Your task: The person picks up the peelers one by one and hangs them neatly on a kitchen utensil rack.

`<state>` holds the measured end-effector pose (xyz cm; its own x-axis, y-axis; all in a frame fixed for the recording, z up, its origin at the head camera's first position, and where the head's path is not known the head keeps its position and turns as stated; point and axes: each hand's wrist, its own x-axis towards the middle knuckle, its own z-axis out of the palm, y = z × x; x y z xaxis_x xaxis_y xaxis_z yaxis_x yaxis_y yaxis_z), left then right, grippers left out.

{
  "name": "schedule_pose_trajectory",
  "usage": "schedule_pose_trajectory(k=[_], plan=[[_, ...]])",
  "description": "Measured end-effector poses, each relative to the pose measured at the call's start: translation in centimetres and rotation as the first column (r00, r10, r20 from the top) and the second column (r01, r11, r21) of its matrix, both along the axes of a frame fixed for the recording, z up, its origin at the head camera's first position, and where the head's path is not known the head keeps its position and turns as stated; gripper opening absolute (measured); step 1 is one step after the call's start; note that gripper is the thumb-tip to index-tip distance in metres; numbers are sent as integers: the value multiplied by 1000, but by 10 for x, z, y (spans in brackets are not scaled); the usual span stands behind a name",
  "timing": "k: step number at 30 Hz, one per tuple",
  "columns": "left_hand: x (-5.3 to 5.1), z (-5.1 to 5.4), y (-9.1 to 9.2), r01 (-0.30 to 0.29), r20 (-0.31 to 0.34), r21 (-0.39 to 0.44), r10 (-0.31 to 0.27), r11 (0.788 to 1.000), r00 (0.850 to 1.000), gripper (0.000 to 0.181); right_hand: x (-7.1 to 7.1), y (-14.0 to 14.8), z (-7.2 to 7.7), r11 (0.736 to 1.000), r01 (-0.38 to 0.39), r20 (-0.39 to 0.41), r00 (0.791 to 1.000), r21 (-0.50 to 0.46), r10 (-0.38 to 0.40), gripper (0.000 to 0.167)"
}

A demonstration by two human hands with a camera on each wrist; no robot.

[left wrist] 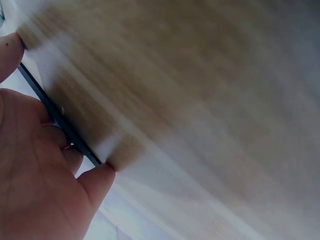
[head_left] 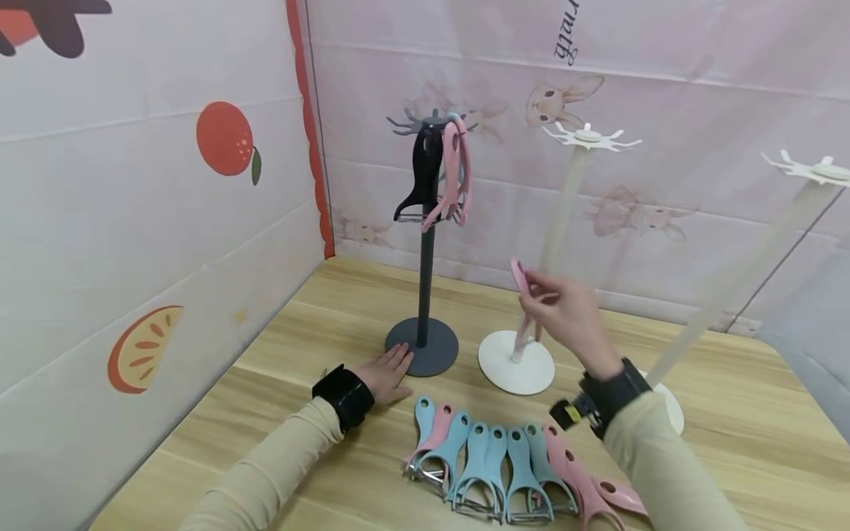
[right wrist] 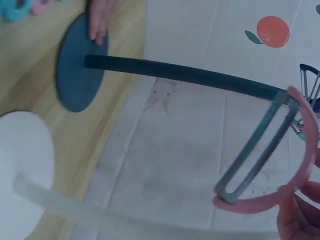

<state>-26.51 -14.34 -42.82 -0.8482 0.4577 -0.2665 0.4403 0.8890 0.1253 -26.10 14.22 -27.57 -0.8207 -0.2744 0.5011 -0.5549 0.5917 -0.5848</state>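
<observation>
My right hand (head_left: 564, 310) pinches a pink peeler (head_left: 519, 277) in front of the nearer white stand; the right wrist view shows its blade frame and pink arc (right wrist: 265, 202) beside the fingers (right wrist: 295, 210). My left hand (head_left: 387, 376) lies with fingers extended on the edge of the dark stand's round base (head_left: 438, 350), and the left wrist view has that hand (left wrist: 40, 170) at the rim. From the top of the dark stand (head_left: 426, 280) hang a black peeler (head_left: 426, 166) and pink peelers (head_left: 451, 166), with some blue behind them.
Several blue peelers (head_left: 478, 457) and pink peelers (head_left: 578, 472) lie in a row at the table's front. A white stand (head_left: 498, 361) is right of the dark one, and another white stand (head_left: 730, 280) is farther right. Printed cloth (head_left: 199, 236) covers the walls.
</observation>
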Motion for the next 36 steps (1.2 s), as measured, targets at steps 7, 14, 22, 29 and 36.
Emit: schedule_pose_trajectory(k=[7, 14, 22, 29, 36], plan=[[-6, -12, 0, -9, -3, -26, 9, 1000, 1000, 66, -37, -38, 25, 976, 67, 55, 997, -207, -57, 36], [-7, -11, 4, -18, 6, -19, 18, 1000, 1000, 66, -72, -62, 58, 902, 85, 159, 987, -424, -18, 40], [-7, -13, 1, -14, -3, -24, 14, 1000, 1000, 66, -104, -86, 97, 923, -9, 47, 998, -384, 29, 39], [-9, -16, -1, -19, -12, -28, 19, 999, 1000, 66, -123, -96, 110, 935, -132, -27, 991, -329, 130, 33], [-11, -18, -4, -17, -11, -36, 17, 999, 1000, 67, -132, -97, 111, 936, -161, -22, 986, -313, 162, 31]])
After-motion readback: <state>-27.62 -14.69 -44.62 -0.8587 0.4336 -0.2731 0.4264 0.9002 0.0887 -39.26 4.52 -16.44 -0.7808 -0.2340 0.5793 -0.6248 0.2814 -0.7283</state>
